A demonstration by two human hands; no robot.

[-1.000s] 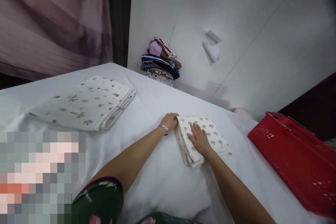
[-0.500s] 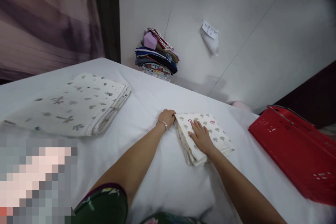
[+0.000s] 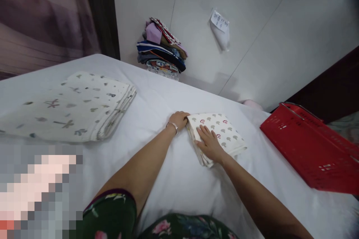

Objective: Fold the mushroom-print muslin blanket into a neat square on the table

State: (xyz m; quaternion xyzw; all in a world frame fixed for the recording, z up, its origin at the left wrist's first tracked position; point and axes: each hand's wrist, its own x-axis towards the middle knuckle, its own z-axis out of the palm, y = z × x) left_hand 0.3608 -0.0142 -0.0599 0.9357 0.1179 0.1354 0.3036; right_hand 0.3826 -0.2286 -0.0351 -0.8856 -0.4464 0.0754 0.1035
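A small folded white cloth with a mushroom print (image 3: 221, 129) lies on the white sheet (image 3: 174, 186) in front of me. My right hand (image 3: 208, 143) rests flat on its near left part, fingers stretched out. At the cloth's far left corner my left hand (image 3: 179, 119), a bracelet on its wrist, has its fingers curled against the edge. Whether they pinch the fabric is not visible.
A larger folded patterned cloth (image 3: 75, 106) lies to the left. A red plastic basket (image 3: 311, 149) sits on the sheet at the right. A stack of colourful folded clothes (image 3: 161, 50) stands on the floor by the wall, near a paper note (image 3: 219, 21).
The view has swung, so everything sits a little higher and further left. My right hand has slid slightly toward the near left edge of the small cloth. My left hand stays at its corner.
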